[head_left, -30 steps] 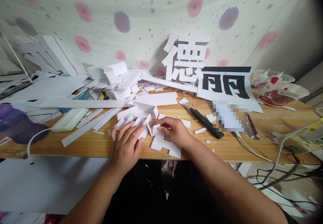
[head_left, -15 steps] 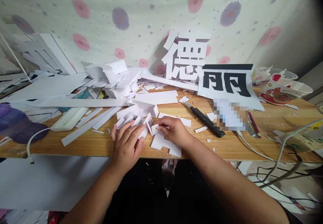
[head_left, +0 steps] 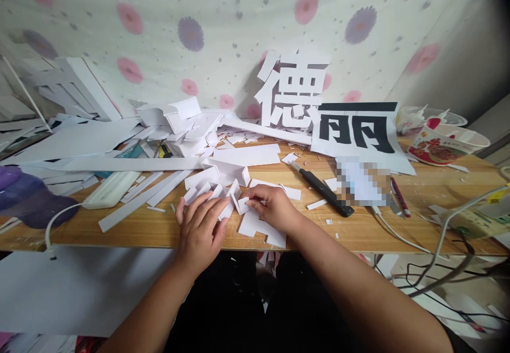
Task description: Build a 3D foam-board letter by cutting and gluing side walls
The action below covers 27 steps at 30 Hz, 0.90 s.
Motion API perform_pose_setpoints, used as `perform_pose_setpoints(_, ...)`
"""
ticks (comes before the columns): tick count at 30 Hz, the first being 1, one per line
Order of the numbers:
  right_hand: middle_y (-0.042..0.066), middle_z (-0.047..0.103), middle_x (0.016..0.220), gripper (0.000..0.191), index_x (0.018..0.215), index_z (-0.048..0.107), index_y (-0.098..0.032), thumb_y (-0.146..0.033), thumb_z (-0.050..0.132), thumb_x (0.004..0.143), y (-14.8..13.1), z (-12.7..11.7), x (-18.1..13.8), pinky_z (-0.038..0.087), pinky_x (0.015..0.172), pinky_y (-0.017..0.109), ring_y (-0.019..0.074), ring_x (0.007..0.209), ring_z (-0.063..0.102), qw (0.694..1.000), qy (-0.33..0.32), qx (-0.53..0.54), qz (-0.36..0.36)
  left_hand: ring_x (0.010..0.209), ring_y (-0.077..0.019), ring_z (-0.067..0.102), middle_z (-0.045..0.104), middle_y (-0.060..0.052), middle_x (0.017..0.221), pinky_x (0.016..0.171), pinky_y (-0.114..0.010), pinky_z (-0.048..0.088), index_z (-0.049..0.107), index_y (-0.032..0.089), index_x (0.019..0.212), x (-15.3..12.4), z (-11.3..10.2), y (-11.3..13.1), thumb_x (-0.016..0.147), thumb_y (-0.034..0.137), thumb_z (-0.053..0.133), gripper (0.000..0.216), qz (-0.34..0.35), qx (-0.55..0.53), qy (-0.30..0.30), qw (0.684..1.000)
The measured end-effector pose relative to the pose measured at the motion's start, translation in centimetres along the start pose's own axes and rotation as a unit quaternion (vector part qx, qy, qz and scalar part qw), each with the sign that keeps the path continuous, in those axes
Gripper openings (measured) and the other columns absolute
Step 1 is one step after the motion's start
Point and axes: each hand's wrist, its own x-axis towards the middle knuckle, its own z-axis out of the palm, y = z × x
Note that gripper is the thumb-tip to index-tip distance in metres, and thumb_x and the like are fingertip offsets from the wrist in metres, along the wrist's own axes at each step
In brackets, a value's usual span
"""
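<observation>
My left hand (head_left: pixel 200 229) lies flat with fingers spread on a cluster of small white card pieces (head_left: pixel 223 194) near the front edge of the wooden table (head_left: pixel 151 228). My right hand (head_left: pixel 273 206) is beside it, fingers pinched on a small white card piece (head_left: pixel 243 205) standing among the cluster. Under the right hand lies a flat white cut-out shape (head_left: pixel 261 226) reaching the table edge. A black utility knife (head_left: pixel 323 190) lies just right of my right hand, untouched.
White strips and offcuts (head_left: pixel 151 194) pile up at the left and back. A white cut-out character (head_left: pixel 292 90) and a printed black character sheet (head_left: pixel 358 130) lean on the flowered cloth. A printed bowl (head_left: pixel 442 146), pens and cables (head_left: pixel 446 225) sit at the right.
Both hands stay in place on the card pieces; only the right fingers shift slightly on the small piece. The view wobbles a little.
</observation>
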Motion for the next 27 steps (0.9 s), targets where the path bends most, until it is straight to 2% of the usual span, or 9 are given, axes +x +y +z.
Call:
perform_pose_setpoints(5,0.003,0.069,0.084,0.013,0.087,0.068,-0.018,-0.009,0.059,0.084,0.2,0.0,-0.1,0.046,0.072,0.024,0.0146,0.076,0.062,1.000,0.001,0.014,0.001,0.123,-0.0304,0.049,0.065,-0.008,0.118,0.111,-0.053,0.012,0.063,0.026,0.115,0.3,-0.4,0.6,0.082,0.021,0.063,0.034,0.002,0.029,0.019,0.999)
perform_pose_setpoints(10,0.003,0.069,0.084,0.014,0.086,0.068,-0.019,-0.010,0.059,0.083,0.1,0.1,-0.1,0.046,0.072,0.024,0.0142,0.076,0.061,1.000,0.005,0.030,0.008,0.124,-0.0295,0.047,0.065,-0.005,0.119,0.110,-0.052,0.010,0.062,0.031,0.119,1.0,-0.2,1.2,0.083,0.020,0.062,0.038,0.015,0.035,0.009,0.999)
perform_pose_setpoints(15,0.002,0.069,0.083,0.011,0.083,0.068,-0.019,-0.012,0.060,0.083,0.3,0.1,-0.1,0.047,0.073,0.026,0.0144,0.076,0.062,0.998,0.009,0.066,0.015,0.123,-0.0309,0.048,0.064,-0.007,0.118,0.110,-0.054,0.011,0.061,0.029,0.120,1.4,0.0,1.3,0.083,0.018,0.061,0.038,0.028,0.036,0.010,0.999)
perform_pose_setpoints(18,0.002,0.069,0.082,0.006,0.086,0.066,-0.018,-0.018,0.060,0.083,0.9,-0.4,0.0,0.049,0.070,0.026,0.0143,0.074,0.062,0.993,0.036,0.106,0.034,0.117,-0.0309,0.052,0.063,-0.009,0.114,0.107,-0.052,0.023,0.060,0.025,0.119,1.7,-0.4,1.4,0.083,0.020,0.062,0.036,0.013,0.028,0.041,0.999)
perform_pose_setpoints(21,0.003,0.067,0.080,0.008,0.088,0.063,-0.018,-0.025,0.059,0.085,0.6,-1.1,-0.4,0.050,0.065,0.026,0.0141,0.071,0.062,0.986,0.072,0.140,0.049,0.100,-0.0268,0.058,0.063,-0.009,0.102,0.093,-0.044,0.039,0.060,0.022,0.114,1.9,-1.4,1.7,0.082,0.021,0.065,0.032,-0.013,0.003,0.076,0.997)
perform_pose_setpoints(23,0.003,0.067,0.081,0.009,0.087,0.064,-0.018,-0.027,0.062,0.085,-0.6,-1.3,-1.0,0.051,0.065,0.026,0.0142,0.071,0.062,0.985,0.064,0.159,0.035,0.092,-0.0232,0.058,0.063,-0.007,0.095,0.086,-0.039,0.044,0.058,0.021,0.112,1.8,-2.1,2.4,0.082,0.019,0.066,0.031,-0.014,-0.044,0.056,0.997)
perform_pose_setpoints(27,0.005,0.070,0.083,0.009,0.089,0.069,-0.019,-0.022,0.061,0.087,-4.0,-0.9,-3.1,0.051,0.073,0.025,0.0139,0.078,0.065,0.985,-0.023,0.156,-0.074,0.080,-0.0153,0.057,0.061,-0.002,0.083,0.074,-0.027,0.046,0.057,0.019,0.097,0.9,-3.0,4.2,0.086,0.012,0.062,0.014,0.010,-0.166,-0.029,0.986)
